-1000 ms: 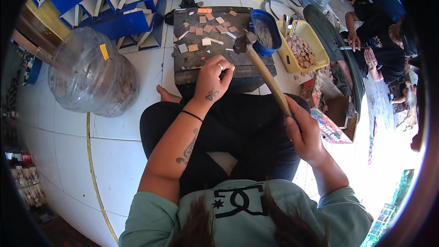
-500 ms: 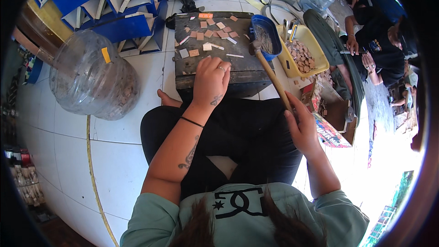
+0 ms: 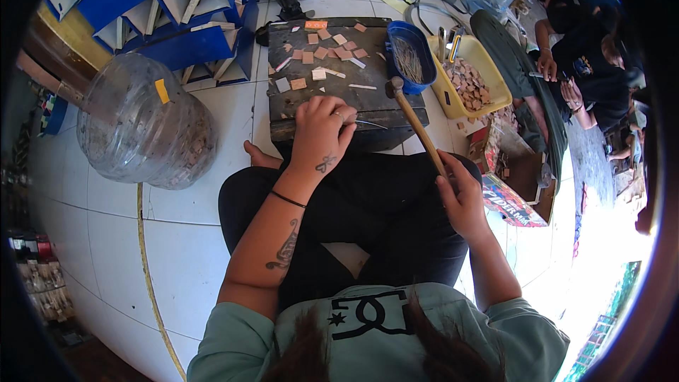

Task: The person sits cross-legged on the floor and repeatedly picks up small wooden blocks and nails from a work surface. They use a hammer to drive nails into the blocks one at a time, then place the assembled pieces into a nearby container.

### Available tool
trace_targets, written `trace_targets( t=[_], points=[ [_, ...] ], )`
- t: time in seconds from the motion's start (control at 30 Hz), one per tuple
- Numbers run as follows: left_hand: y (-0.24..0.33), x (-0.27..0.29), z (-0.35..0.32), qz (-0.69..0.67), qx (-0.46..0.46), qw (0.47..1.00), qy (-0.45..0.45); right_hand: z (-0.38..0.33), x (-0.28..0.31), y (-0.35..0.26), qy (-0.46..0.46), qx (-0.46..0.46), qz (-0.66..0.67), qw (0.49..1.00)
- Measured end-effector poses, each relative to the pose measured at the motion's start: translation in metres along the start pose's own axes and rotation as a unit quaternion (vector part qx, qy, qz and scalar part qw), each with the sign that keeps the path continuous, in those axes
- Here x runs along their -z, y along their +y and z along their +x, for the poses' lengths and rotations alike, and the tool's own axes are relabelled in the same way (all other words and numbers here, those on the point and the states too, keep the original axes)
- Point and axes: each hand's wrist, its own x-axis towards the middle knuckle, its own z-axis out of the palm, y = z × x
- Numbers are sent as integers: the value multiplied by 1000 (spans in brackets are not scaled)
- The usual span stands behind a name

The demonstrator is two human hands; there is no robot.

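My left hand (image 3: 318, 126) is closed over the near edge of a dark wooden box (image 3: 293, 107). A thin metal wire (image 3: 372, 124) sticks out to the right from its fingertips; the pinched end is hidden. In my right hand (image 3: 463, 194) is a hammer (image 3: 422, 133), gripped low on its wooden handle. The hammer's head points away from me, over the right side of the box top. Small square wood pieces (image 3: 339, 39) and a few pale strips (image 3: 362, 87) lie scattered on the box, beyond my left hand.
Right of the box stand a blue tray (image 3: 391, 46) of thin wires and a yellow basin (image 3: 498, 78) of small wood pieces. A cardboard box (image 3: 520, 198) lies nearer. On the left are a large clear plastic container (image 3: 134, 134) and blue shelving (image 3: 205, 49). A co-worker's hands (image 3: 566, 85) are at right.
My left hand has drawn slightly toward me, and the wire now shows at its fingertips. The hammer's head has come a little nearer, with my right hand keeping its grip.
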Motion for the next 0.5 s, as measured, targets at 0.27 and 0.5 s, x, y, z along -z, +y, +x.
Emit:
trace_targets(
  t=[0.27, 0.5],
  points=[
    [-4, 7, 2, -13, -25, 1000, -10, -7, -1, 4, -15, -12, 16, 1000],
    [-5, 7, 1, -16, -39, 999, -23, -10, -14, -2, -33, 53, 16, 998]
  ],
)
